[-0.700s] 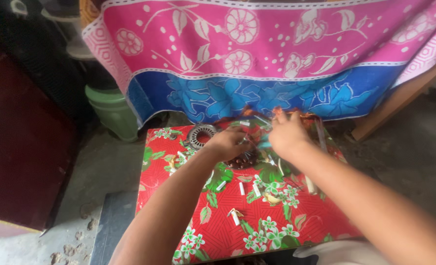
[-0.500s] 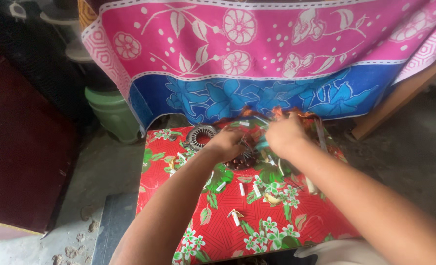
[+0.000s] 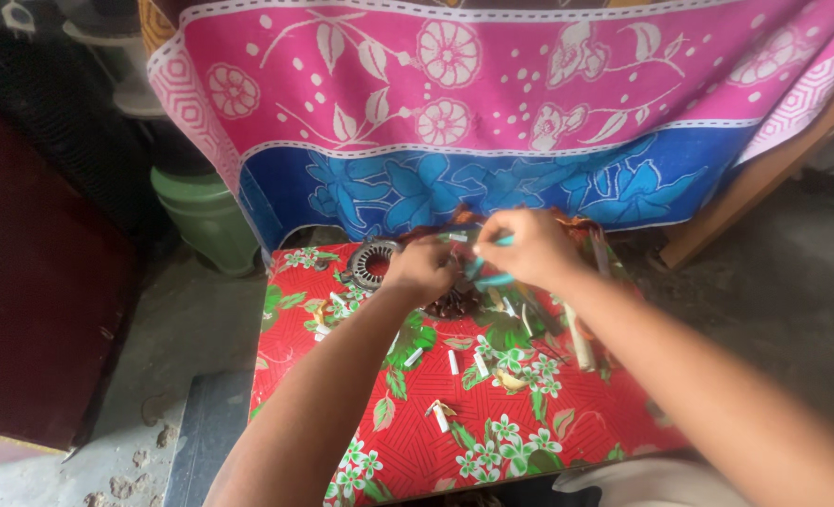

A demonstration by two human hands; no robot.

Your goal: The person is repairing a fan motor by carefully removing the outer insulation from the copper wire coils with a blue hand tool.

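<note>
Head view, looking down at a low surface covered in a red cloth printed with green leaves and white flowers.

Left hand: curled, knuckles up, fingers closed down onto a dark round wound part, a motor stator with coppery coils, which lies on the surface directly under and just right of the hand. Whether the fingers grip it or only press on it cannot be told; the palm hides the contact.

Right hand: fingertips pressed together, pinching a thin teal strip. The strip runs from the fingertips leftward and down, curving toward the stator. It sits between the two hands, just above the stator, touching or nearly touching its top; exact contact unclear.

Both hands are close together at the far edge of the surface, almost touching.

Around them: a second round metal stator core, grey and slotted, lies on the surface just left of the left hand, apart from it. Small white paper slips are scattered over the cloth nearer the person, well clear of both hands. A pale stick-like piece lies under the right forearm.

Behind the surface hangs a pink and blue floral cloth. A green plastic bucket stands on the floor to the left.
</note>
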